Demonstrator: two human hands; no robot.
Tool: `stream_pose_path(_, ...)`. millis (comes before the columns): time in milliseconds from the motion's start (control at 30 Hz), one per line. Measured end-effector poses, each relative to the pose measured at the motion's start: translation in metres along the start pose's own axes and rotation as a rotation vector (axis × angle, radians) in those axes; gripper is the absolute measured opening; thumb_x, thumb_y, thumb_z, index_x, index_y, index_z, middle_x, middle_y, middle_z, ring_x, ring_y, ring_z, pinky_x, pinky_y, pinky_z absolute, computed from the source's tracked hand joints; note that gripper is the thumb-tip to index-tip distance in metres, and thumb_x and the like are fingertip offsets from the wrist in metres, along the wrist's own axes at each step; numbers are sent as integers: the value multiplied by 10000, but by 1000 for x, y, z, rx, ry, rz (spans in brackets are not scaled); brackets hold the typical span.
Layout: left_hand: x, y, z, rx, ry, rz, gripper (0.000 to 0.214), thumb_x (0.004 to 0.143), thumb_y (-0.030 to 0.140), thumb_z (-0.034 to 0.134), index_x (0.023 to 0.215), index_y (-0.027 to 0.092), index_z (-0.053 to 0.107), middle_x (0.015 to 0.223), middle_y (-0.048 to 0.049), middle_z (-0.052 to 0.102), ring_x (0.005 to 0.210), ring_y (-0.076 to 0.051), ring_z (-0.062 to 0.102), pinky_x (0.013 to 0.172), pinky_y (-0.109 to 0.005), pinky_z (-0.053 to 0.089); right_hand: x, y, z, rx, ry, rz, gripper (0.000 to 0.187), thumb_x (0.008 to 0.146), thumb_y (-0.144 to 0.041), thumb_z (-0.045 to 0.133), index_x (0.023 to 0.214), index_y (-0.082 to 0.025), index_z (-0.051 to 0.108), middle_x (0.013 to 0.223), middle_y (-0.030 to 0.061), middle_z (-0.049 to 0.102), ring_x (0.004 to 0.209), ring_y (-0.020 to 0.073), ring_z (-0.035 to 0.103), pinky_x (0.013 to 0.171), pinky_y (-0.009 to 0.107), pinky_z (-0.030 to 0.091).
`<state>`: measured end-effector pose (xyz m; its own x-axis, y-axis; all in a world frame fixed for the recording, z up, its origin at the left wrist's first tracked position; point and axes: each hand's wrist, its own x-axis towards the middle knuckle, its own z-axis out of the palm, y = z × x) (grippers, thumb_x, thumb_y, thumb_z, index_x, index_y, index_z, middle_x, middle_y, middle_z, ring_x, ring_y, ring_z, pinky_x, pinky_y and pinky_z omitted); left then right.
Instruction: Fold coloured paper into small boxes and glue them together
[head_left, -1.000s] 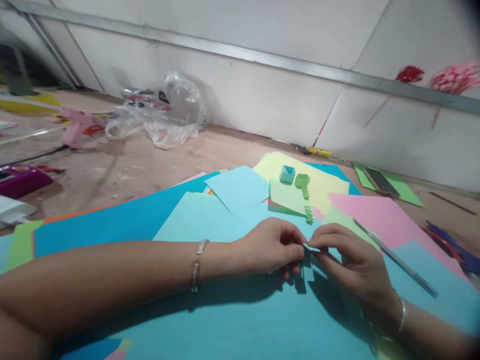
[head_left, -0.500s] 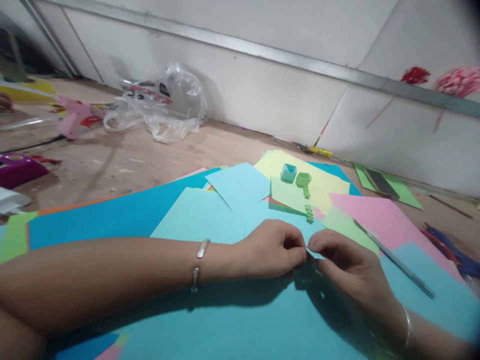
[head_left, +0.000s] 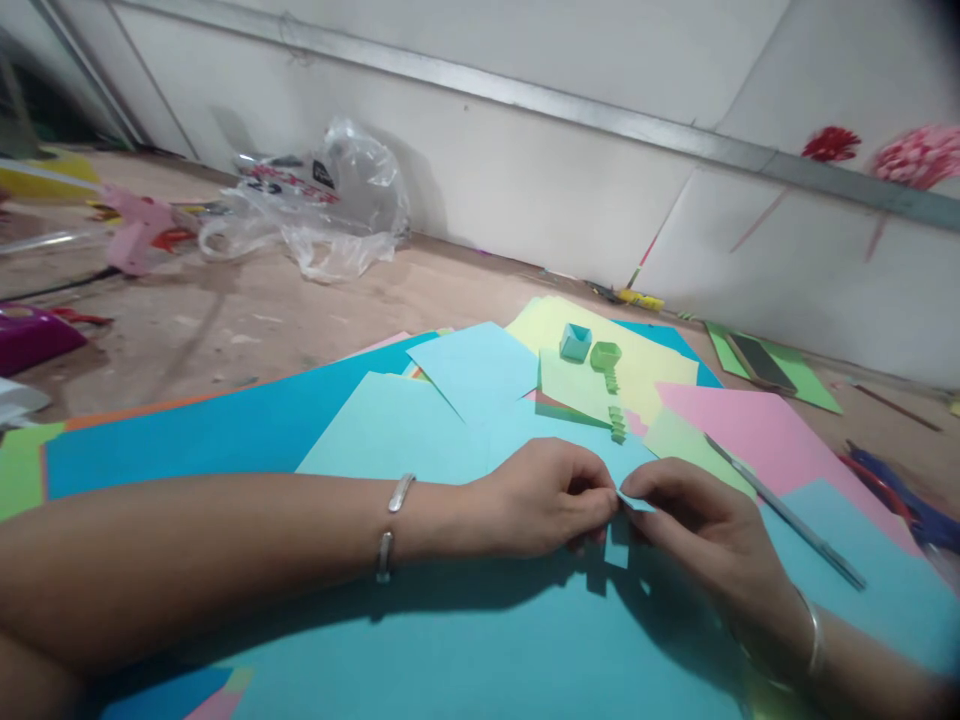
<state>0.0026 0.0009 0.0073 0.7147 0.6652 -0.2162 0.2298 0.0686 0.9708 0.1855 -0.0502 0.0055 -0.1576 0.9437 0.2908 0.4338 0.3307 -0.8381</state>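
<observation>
A small piece of light blue paper (head_left: 616, 550) is pinched between my two hands, with part of it hanging below the fingertips. My left hand (head_left: 551, 500) is closed on its left side, thumb against curled fingers. From the right, my right hand (head_left: 701, 525) grips the other side between thumb and forefinger; my fingers cover much of the piece. Under both hands lies a large light blue sheet (head_left: 480, 640). Just beyond them, a small blue paper box (head_left: 576, 342) and a small green paper box (head_left: 605, 356) stand near folded green paper strips (head_left: 616, 424).
A silver pen-like tool (head_left: 787, 512) lies right of my right hand, on coloured sheets. Blue-handled scissors (head_left: 892, 485) rest at the far right. At the back left are a clear plastic bag (head_left: 337, 210), a pink glue gun (head_left: 133, 230) and a purple object (head_left: 37, 340).
The pinched paper has turned slightly, and a squarish flap now shows beneath my fingertips. Both hands stay almost in place, and the view has shifted a little.
</observation>
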Motion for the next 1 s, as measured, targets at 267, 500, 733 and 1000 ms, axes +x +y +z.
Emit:
stream_pose_path(267,4,-1,0,-270,-63,-130,169,885,129,503,724,137,552,557,44,562,416,-46,490,363,-143,362,8,-2,-9,-50,-111,-111,120,790,-128,586,769,-198,681,690,26,692,619,146,635,543,228,520)
stream_pose_path(500,4,-4,-2,-315,-62,-77,148,871,117,520,741,126,589,552,45,566,413,-43,493,358,-139,369,7,-4,-9,-102,-91,-275,204,826,-77,547,851,-215,694,725,19,703,611,137,645,573,242,546)
stream_pose_path(733,4,1,1,-297,-57,-101,158,868,99,506,728,131,571,562,35,569,422,-57,505,356,-150,385,8,-5,-7,-127,-58,-265,207,797,-65,550,776,-214,692,683,1,703,588,127,650,558,220,542)
stream_pose_path(1000,1,-1,-3,-327,-77,-58,89,804,194,621,751,137,577,611,23,574,476,-71,531,407,-168,417,11,-6,-8,-160,-58,-268,186,787,-96,543,746,-210,684,692,21,716,610,146,666,578,244,552)
